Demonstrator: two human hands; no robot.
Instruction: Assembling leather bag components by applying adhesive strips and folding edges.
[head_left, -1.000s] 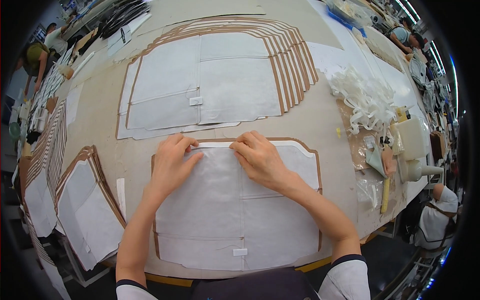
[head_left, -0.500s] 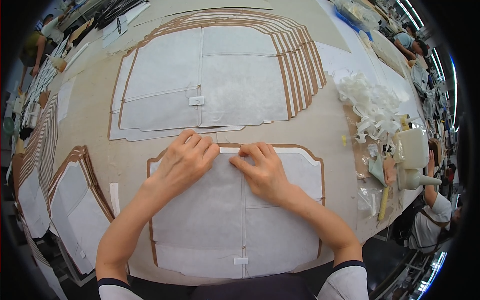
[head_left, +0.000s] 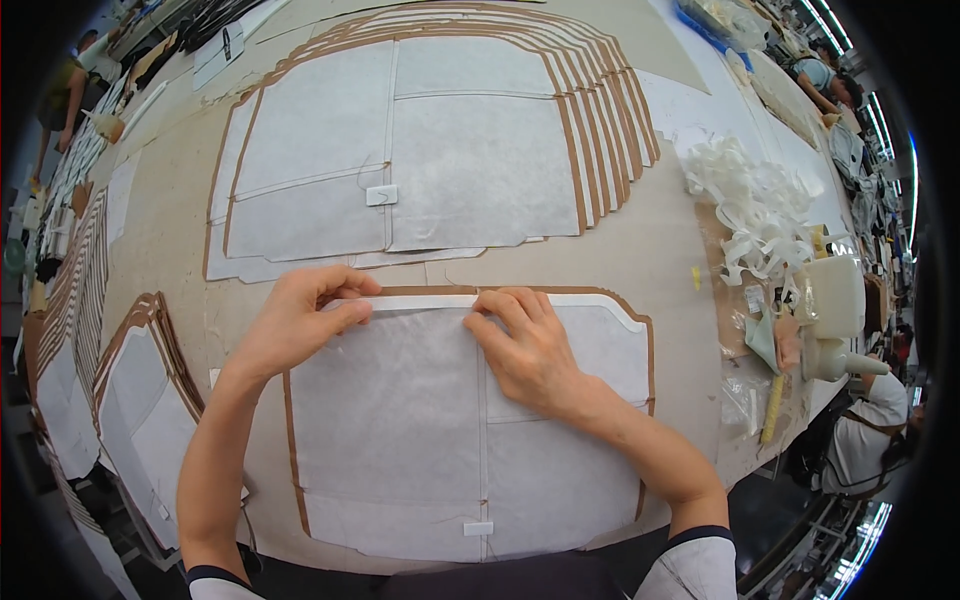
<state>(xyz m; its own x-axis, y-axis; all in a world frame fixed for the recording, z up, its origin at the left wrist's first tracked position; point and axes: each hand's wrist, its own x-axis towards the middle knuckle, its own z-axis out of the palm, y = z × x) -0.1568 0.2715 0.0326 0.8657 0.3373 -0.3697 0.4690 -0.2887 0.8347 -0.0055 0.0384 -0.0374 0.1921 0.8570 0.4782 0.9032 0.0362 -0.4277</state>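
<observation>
In front of me lies a grey-white panel [head_left: 385, 420] with brown edges, stitched seams and a small white tag [head_left: 478, 528] near its bottom. A narrow white strip [head_left: 425, 301] runs along its far edge and bends round the far right corner. My left hand [head_left: 305, 318] is closed at the far left of that edge, thumb and fingers pinching the strip. Near the middle seam, my right hand [head_left: 525, 345] has its curled fingers and thumb closed on the strip at the edge.
Beyond lies a fanned stack of similar panels [head_left: 480, 170]. More brown-edged panels [head_left: 150, 400] stand at the left. On the right are tangled white strips [head_left: 750, 205], a white squeeze bottle [head_left: 835, 300] and a yellow-handled tool [head_left: 771, 410]. Other people are at both sides.
My left hand has moved left along the far edge, away from the right hand, uncovering more of the white strip. The right hand stays near the middle seam.
</observation>
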